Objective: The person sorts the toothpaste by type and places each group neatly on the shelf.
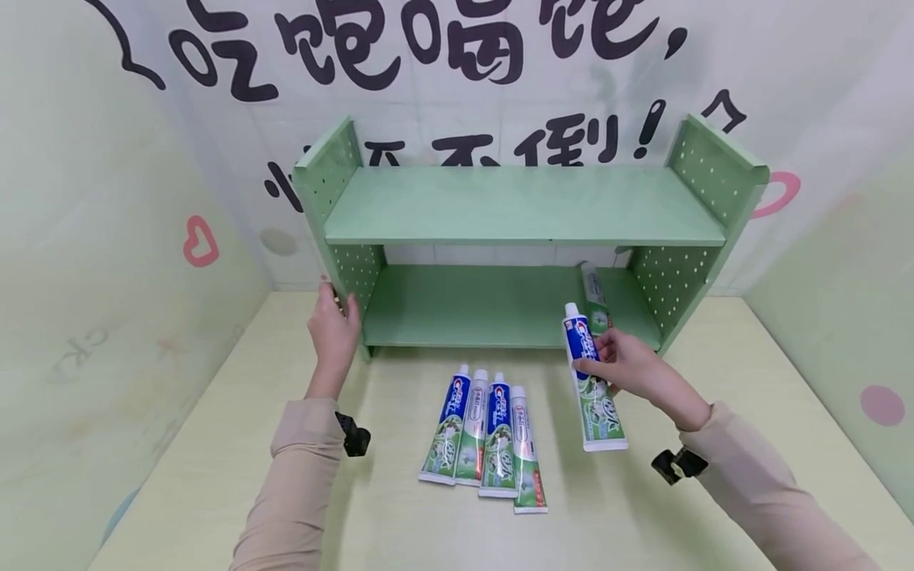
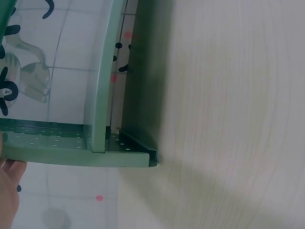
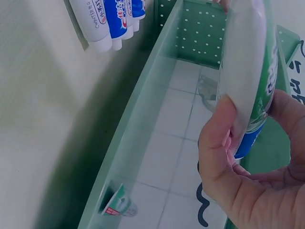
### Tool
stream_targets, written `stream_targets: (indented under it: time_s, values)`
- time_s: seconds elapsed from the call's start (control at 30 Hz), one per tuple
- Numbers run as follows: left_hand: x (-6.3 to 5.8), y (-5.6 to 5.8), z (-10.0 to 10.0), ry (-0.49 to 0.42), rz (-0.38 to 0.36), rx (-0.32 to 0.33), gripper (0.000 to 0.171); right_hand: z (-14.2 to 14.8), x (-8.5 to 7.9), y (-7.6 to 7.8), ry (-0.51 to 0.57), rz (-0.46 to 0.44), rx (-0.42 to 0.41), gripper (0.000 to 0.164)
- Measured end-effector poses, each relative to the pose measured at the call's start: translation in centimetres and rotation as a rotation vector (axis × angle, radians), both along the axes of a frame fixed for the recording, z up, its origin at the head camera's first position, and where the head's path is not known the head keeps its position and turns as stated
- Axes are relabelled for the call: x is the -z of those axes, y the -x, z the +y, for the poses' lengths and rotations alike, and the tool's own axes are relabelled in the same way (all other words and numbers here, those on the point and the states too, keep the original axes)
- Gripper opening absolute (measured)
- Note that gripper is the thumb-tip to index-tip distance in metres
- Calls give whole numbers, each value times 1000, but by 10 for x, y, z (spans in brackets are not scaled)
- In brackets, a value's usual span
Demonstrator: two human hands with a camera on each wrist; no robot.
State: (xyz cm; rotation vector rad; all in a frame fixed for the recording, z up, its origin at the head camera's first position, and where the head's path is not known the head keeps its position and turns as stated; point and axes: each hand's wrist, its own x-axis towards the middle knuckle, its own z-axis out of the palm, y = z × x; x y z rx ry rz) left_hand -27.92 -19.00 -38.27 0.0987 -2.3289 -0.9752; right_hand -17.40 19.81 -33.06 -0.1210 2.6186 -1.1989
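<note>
My left hand (image 1: 334,329) grips the left side panel of a green two-tier shelf (image 1: 521,206); only part of that hand shows in the left wrist view. In front of the lower tier's right part, my right hand (image 1: 639,371) holds a blue-and-green toothpaste tube (image 1: 601,416), cap up and slightly tilted. The right wrist view shows the tube's pale side (image 3: 243,62) between thumb and fingers. Behind it, another toothpaste tube (image 1: 592,289) lies on the lower tier near the right panel, partly hidden by the held tube and hand.
Several toothpaste tubes lie side by side on the pale table (image 1: 400,527) before the shelf, among them a blue-and-green tube (image 1: 447,428) and a slimmer green one (image 1: 527,452). A wall with large black lettering (image 1: 485,47) rises behind the shelf.
</note>
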Motion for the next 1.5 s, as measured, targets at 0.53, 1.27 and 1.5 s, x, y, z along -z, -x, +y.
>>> stream_targets:
  time_s: [0.53,1.27,1.5]
  values:
    - [-1,1,-2,2,24,12,30,10,-30,2,-74,26,7,49]
    - [-3,-1,-2,-7,23,25,29,20,-76,4,-180,119,32,54]
    - [0,0,-2,-2,12,19,29,23,-91,7,-208,150,40,53]
